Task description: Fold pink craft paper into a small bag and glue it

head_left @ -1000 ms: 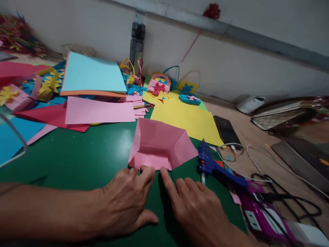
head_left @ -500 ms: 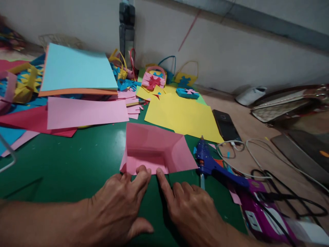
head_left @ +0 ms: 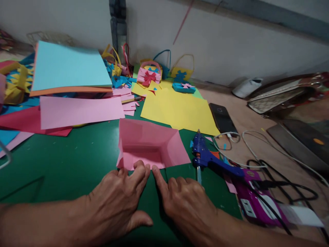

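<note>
A pink paper box lies on the green tabletop in front of me, its back and side walls standing up and its near side flat. Bent fingers of my left hand press on the near edge of the paper, with the thumb held apart. My right hand touches the same edge with its outstretched index finger, the other fingers curled under. Neither hand grips anything. Just to the right of the box is a blue glue gun with a clear glue stick in it.
Sheets of yellow paper and a phone lie beyond the box. Light blue paper and a pink strip are at the left. Small paper bags stand by the wall. Cables and a purple power strip are at the right.
The whole view has shifted slightly, so most things appear a little further left. Both hands stay at the near edge of the pink box, with hardly any movement.
</note>
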`<state>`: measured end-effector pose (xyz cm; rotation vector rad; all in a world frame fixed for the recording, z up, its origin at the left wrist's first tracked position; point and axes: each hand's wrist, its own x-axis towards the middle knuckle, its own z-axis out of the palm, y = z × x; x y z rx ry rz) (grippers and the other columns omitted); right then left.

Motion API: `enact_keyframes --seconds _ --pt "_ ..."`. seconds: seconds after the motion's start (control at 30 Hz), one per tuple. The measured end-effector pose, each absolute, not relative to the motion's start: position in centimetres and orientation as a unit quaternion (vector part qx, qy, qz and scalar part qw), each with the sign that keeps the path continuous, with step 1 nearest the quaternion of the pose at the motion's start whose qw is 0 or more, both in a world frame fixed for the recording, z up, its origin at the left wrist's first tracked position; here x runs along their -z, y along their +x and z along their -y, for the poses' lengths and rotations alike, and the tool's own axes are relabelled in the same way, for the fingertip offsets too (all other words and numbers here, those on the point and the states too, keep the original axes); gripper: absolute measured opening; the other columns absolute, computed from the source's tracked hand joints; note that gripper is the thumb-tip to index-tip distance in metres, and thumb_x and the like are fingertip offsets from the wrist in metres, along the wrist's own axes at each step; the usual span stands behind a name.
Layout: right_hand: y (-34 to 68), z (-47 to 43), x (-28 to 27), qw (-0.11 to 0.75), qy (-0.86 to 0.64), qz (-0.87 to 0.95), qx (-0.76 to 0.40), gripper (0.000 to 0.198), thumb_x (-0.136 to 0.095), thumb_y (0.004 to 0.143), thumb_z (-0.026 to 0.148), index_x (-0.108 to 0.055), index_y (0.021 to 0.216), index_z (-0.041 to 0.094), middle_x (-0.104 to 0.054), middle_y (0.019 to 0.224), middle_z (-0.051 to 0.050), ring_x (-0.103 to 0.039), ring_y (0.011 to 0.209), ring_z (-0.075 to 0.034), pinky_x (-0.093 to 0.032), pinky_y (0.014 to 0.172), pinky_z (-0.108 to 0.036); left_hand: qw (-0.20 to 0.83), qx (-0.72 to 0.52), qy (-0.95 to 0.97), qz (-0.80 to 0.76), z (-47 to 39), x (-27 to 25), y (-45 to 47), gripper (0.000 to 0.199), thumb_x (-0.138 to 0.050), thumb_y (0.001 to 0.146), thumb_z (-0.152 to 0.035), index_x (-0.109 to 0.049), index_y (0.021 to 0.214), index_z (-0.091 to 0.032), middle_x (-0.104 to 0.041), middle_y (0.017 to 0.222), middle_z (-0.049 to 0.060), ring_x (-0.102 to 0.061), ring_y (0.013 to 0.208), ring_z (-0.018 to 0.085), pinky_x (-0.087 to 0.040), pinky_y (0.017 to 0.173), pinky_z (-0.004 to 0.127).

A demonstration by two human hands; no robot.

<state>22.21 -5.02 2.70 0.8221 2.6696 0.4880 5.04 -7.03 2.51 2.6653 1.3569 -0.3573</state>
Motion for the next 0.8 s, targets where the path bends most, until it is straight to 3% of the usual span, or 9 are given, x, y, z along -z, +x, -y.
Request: enact_keyframes --seconds 0.1,0.33,0.53,0.63,0.73,0.8 --pt "22.2 5.0 -2.6 0.162 0.284 -0.932 -0.155 0.050 -0.056 0.066 0.009 -0.052 0.115 0.001 -0.061 0.057 -0.006 -0.054 0.046 -0.017 -0.033 0.041 -0.027 0.058 0.127 0.886 -0.442 7.0 -2.9 5.1 0.075 -0.038 0.075 -0.068 -0.048 0.122 -0.010 -0.046 0.121 0.022 -0.062 0.073 0.025 -0.053 0.057 0.037" --pt "22.4 5.3 -2.4 0.152 0.292 -0.931 -0.158 0.046 -0.056 0.064 0.004 -0.056 0.109 -0.001 -0.061 0.055 -0.007 -0.055 0.044 -0.017 -0.033 0.040 -0.027 0.044 0.090 0.886 -0.452 7.5 -1.2 4.6 0.074 -0.033 0.077 -0.069 -0.046 0.121 -0.012 -0.047 0.113 0.017 -0.059 0.076 0.025 -0.052 0.057 0.038" --pt "21.4 5.6 -2.7 0.063 0.283 -0.934 -0.210 0.040 -0.047 0.069 0.005 -0.058 0.108 0.001 -0.056 0.052 -0.005 -0.051 0.044 -0.018 -0.033 0.040 -0.028 0.045 0.072 0.889 -0.451 7.5 -1.2 4.8 0.072 -0.031 0.080 -0.066 -0.048 0.119 -0.009 -0.044 0.117 0.021 -0.058 0.080 0.026 -0.052 0.060 0.040" --pt "20.6 5.6 -2.6 -0.011 0.248 -0.949 -0.193 0.036 -0.038 0.075 0.007 -0.059 0.104 0.003 -0.062 0.069 -0.011 -0.056 0.058 -0.021 -0.039 0.047 -0.031 0.038 0.081 0.889 -0.450 8.0 -1.3 4.9 0.065 -0.033 0.083 -0.059 -0.049 0.118 -0.007 -0.047 0.117 0.023 -0.060 0.071 0.025 -0.052 0.054 0.039" --pt "19.9 5.4 -2.3 -0.075 0.204 -0.965 -0.150 0.031 -0.037 0.078 0.009 -0.061 0.097 0.004 -0.063 0.093 -0.018 -0.058 0.081 -0.026 -0.045 0.063 -0.037 0.014 0.096 0.890 -0.446 9.0 -1.1 4.7 0.061 -0.031 0.087 -0.052 -0.047 0.120 -0.004 -0.047 0.120 0.029 -0.061 0.064 0.025 -0.051 0.047 0.036" --pt "19.4 5.1 -2.0 -0.083 0.199 -0.971 -0.106 0.030 -0.039 0.078 0.008 -0.060 0.099 0.003 -0.063 0.093 -0.018 -0.057 0.084 -0.025 -0.046 0.068 -0.037 0.004 0.097 0.891 -0.443 9.4 -1.0 4.4 0.060 -0.029 0.089 -0.049 -0.044 0.123 -0.002 -0.047 0.120 0.031 -0.063 0.066 0.026 -0.051 0.045 0.035"
